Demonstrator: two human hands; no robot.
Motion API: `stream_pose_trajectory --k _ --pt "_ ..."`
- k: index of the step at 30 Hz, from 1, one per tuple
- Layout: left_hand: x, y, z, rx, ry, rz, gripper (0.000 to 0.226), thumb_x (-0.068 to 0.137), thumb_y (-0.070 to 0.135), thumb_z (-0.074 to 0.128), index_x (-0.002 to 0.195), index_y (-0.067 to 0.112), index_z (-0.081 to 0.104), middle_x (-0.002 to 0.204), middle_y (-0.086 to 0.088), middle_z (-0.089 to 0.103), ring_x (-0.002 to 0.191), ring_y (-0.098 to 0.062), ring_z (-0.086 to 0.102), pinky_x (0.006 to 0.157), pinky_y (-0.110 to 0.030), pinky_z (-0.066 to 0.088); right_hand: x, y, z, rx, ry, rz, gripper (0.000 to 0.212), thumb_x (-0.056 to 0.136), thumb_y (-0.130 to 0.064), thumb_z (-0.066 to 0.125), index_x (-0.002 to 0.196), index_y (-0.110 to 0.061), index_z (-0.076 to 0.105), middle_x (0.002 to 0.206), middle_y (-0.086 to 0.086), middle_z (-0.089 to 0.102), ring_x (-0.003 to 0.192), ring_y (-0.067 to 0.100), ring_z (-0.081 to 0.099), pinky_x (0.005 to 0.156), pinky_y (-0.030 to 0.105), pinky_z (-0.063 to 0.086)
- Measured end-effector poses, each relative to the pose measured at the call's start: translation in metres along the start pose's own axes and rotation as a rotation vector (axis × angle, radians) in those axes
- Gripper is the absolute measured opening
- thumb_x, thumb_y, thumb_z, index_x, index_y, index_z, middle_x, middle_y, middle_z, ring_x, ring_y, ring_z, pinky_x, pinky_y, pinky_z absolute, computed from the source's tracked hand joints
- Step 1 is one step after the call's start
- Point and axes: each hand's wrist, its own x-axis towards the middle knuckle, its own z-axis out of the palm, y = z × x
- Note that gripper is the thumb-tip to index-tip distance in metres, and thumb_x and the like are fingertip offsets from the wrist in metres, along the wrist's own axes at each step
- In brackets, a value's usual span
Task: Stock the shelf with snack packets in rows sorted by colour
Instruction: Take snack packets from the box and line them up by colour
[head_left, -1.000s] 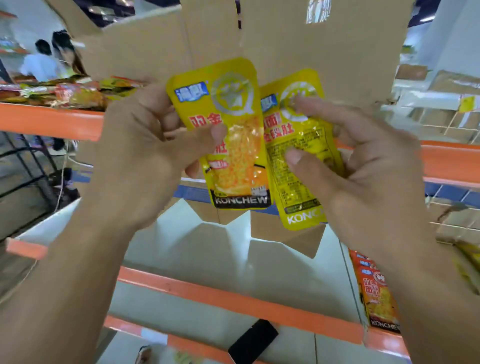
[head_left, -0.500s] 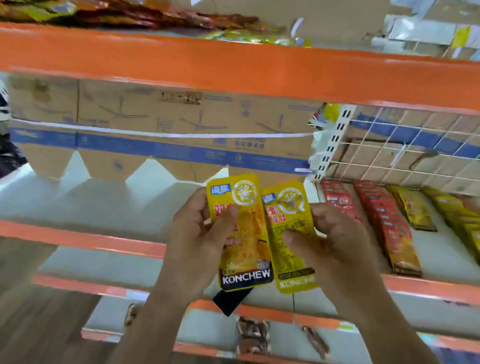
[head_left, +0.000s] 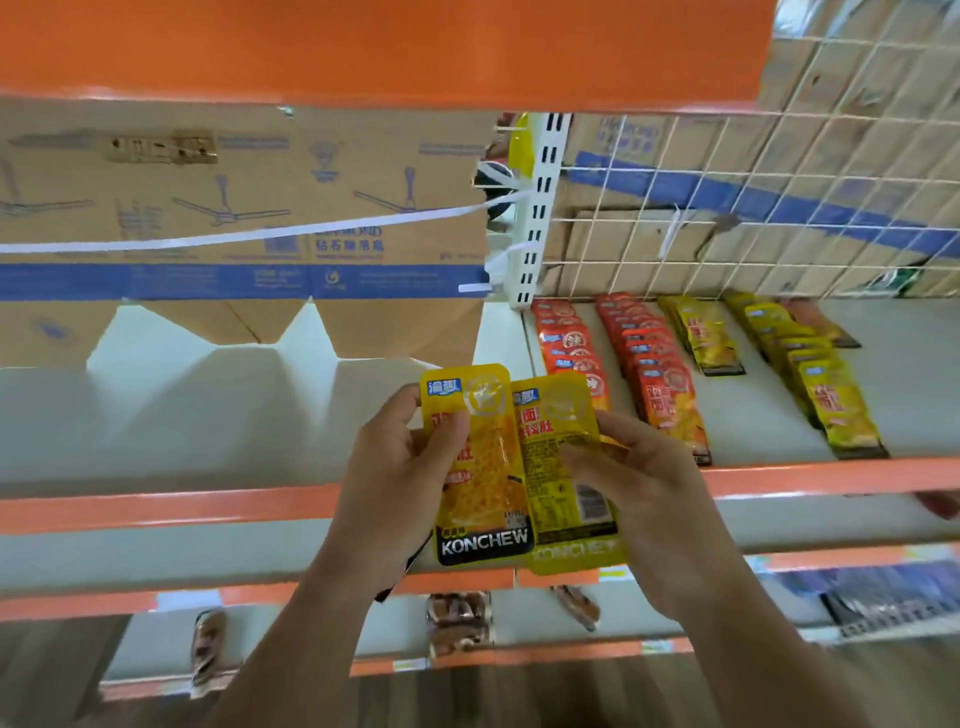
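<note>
2 yellow snack packets held upright, side by side, before the shelf (head_left: 249, 415), a white deck with an orange front edge. The front-facing packet (head_left: 480, 467) shows a clear window and a black "KONCHEW" band at its foot; its right edge overlaps the back-facing packet (head_left: 563, 483), which shows printed text and a barcode. On the shelf's right part lie 2 red rows (head_left: 657, 379) and, beside them, 2 yellow rows (head_left: 826, 389), the packets overlapping and running back to front.

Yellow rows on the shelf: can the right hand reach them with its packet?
Probably yes: the right hand pinches its yellow packet in open air, and only flat red rows lie between it and the yellow rows.
</note>
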Motion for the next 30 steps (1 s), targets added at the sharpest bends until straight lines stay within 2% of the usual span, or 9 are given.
stream_pose_trajectory --k 3,7,9,14,17,20,23,27,30 --pt "0.005 -0.005 0.031 -0.023 0.018 -0.034 0.010 0.096 0.017 0.056 0.101 0.018 0.064 0.079 -0.011 0.072 0.070 -0.019 0.070 0.059 -0.029 0.057 0.003 -0.002 -0.031 0.071 0.047 0.055 0.022 0.088 0.006 0.055 0.098 -0.003 0.072 0.096 0.022 0.072 0.083 0.037 0.071 0.073 0.048 0.058" --pt "0.009 -0.008 0.082 -0.136 -0.020 -0.125 0.015 0.092 0.017 0.059 0.105 0.014 0.067 0.097 -0.022 0.070 0.086 -0.028 0.068 0.084 -0.046 0.056 0.010 -0.011 -0.080 0.219 0.090 0.151 0.023 0.087 0.001 0.054 0.102 -0.006 0.070 0.097 0.019 0.072 0.074 0.030 0.070 0.065 0.042 0.058" --pt "0.010 -0.010 0.108 -0.136 -0.067 -0.167 0.018 0.088 0.013 0.063 0.105 0.015 0.067 0.098 -0.020 0.071 0.088 -0.027 0.069 0.088 -0.048 0.055 0.013 -0.015 -0.105 0.310 0.085 0.183 0.023 0.089 -0.003 0.052 0.105 -0.008 0.068 0.099 0.018 0.072 0.075 0.028 0.071 0.067 0.042 0.058" --pt "0.012 -0.015 0.174 -0.095 -0.117 -0.213 0.029 0.086 -0.004 0.060 0.111 0.010 0.065 0.098 -0.012 0.074 0.094 -0.030 0.070 0.088 -0.051 0.055 0.019 -0.022 -0.164 0.485 0.000 0.331 0.042 0.085 -0.027 0.053 0.120 -0.008 0.065 0.114 0.020 0.068 0.100 0.034 0.068 0.081 0.048 0.057" --pt "0.014 -0.019 0.209 -0.073 -0.095 -0.206 0.029 0.087 -0.006 0.058 0.105 0.015 0.068 0.099 -0.009 0.074 0.098 -0.031 0.069 0.088 -0.052 0.054 0.019 -0.026 -0.198 0.575 -0.064 0.410 0.043 0.084 -0.038 0.048 0.095 -0.008 0.077 0.102 0.017 0.072 0.087 0.030 0.071 0.075 0.039 0.059" --pt "0.017 -0.021 0.234 -0.048 -0.100 -0.217 0.030 0.087 -0.004 0.060 0.093 0.022 0.074 0.099 -0.007 0.074 0.097 -0.028 0.070 0.088 -0.053 0.053 0.020 -0.031 -0.223 0.650 -0.083 0.428 0.044 0.086 -0.038 0.046 0.093 -0.008 0.077 0.103 0.018 0.071 0.089 0.030 0.071 0.080 0.040 0.057" --pt "0.022 -0.023 0.249 -0.021 -0.112 -0.227 0.028 0.088 -0.004 0.060 0.101 0.018 0.071 0.101 -0.006 0.074 0.098 -0.027 0.070 0.087 -0.051 0.055 0.024 -0.031 -0.238 0.664 -0.115 0.465 0.039 0.090 -0.033 0.047 0.101 -0.008 0.076 0.111 0.018 0.069 0.095 0.030 0.069 0.086 0.043 0.055" --pt "0.033 -0.024 0.260 0.068 -0.127 -0.221 0.024 0.088 0.000 0.062 0.104 0.018 0.069 0.098 -0.002 0.075 0.098 -0.024 0.069 0.088 -0.044 0.055 0.036 -0.028 -0.248 0.654 -0.090 0.427 0.031 0.086 -0.026 0.051 0.095 -0.011 0.076 0.099 0.015 0.072 0.083 0.027 0.070 0.076 0.038 0.058" --pt "0.044 -0.024 0.265 0.157 -0.155 -0.209 0.022 0.089 0.007 0.064 0.106 0.020 0.068 0.097 0.001 0.075 0.095 -0.020 0.070 0.091 -0.046 0.054 0.045 -0.029 -0.254 0.581 -0.019 0.395 0.024 0.078 -0.026 0.056 0.077 -0.014 0.077 0.072 0.005 0.068 0.058 0.015 0.062 0.055 0.023 0.051"
